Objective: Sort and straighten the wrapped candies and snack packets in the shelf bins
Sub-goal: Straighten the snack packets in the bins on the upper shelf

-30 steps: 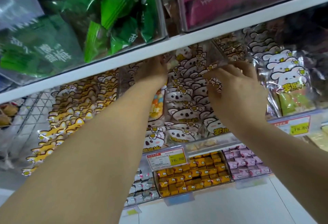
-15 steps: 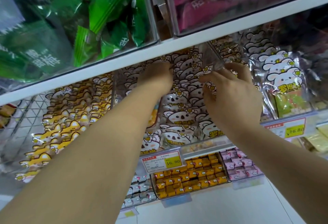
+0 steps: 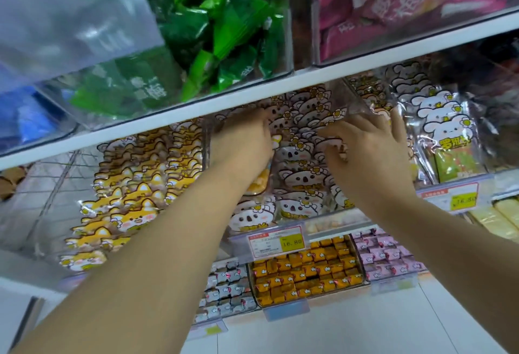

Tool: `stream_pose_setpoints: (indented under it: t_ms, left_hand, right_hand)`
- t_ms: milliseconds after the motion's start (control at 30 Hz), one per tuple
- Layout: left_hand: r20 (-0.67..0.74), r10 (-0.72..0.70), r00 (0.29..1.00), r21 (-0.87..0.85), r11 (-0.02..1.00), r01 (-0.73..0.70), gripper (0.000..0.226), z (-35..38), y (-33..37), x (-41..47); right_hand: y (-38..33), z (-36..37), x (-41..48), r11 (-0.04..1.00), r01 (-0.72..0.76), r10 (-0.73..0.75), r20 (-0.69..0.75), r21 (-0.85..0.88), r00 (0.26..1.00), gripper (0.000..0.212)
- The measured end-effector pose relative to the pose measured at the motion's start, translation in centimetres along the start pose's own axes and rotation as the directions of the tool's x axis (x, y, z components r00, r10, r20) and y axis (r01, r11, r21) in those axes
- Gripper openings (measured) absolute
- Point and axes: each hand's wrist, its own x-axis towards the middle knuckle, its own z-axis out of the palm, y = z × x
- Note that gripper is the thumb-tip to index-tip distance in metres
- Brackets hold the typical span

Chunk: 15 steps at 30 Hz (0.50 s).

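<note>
A clear bin point(image 3: 356, 101) on the middle shelf holds rows of upright koala-print snack packets point(image 3: 297, 179). Both my arms reach up into it. My left hand point(image 3: 241, 143) is at the left side of the rows, back toward me, its fingers sunk among the packets and hidden. At the right side of the rows, my right hand point(image 3: 370, 154) lies on the packet tops. Its fingers are spread, two pointing up along the bin's divider wall and the others touching the tops.
Fox-print packets point(image 3: 134, 185) fill the bin to the left, bunny-print packets point(image 3: 443, 134) the bin to the right. Above the white shelf edge point(image 3: 280, 87) stand bins of green packets point(image 3: 219, 25) and pink packets point(image 3: 407, 8). Below are a price tag point(image 3: 276, 241), orange candies point(image 3: 306, 269), pink candies point(image 3: 384, 255) and silver candies point(image 3: 227, 292).
Both hands stay in the koala bin. My right hand's fingers have spread wider over the packet tops. My left hand has shifted only slightly.
</note>
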Motion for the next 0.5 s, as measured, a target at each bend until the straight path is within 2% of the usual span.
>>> stream_pose_setpoints:
  t_ms: [67, 167, 267, 400, 500]
  left_hand:
    - [-0.009, 0.041, 0.999, 0.035, 0.999, -0.04, 0.032, -1.1, -1.2, -2.1]
    - [0.047, 0.064, 0.997, 0.13, 0.989, -0.07, 0.036, -1.5, -3.2, -4.5]
    - [0.107, 0.08, 0.991, 0.059, 0.995, -0.086, 0.042, -1.2, -4.7, -6.3]
    - [0.151, 0.185, 0.971, -0.158, 0.974, -0.161, 0.056, -1.5, -6.0, -7.9]
    - [0.097, 0.253, 0.963, -0.408, 0.892, -0.193, 0.067, -2.5, -7.3, -8.8]
  right_hand:
    - [-2.2, 0.0, -0.9, 0.999, 0.03, -0.03, 0.038, 0.012, 0.999, 0.024]
    - [-5.8, 0.7, -2.0, 0.999, 0.025, -0.031, 0.172, 0.035, 0.985, 0.033]
    - [-7.9, 1.6, -2.6, 0.999, -0.032, 0.026, 0.236, 0.022, 0.971, 0.034]
    - [-9.8, 1.9, -2.9, 0.977, -0.069, 0.052, 0.087, 0.203, 0.995, 0.028]
    - [-11.8, 1.8, -3.2, 0.935, -0.105, 0.119, -0.021, 0.338, 0.993, 0.029]
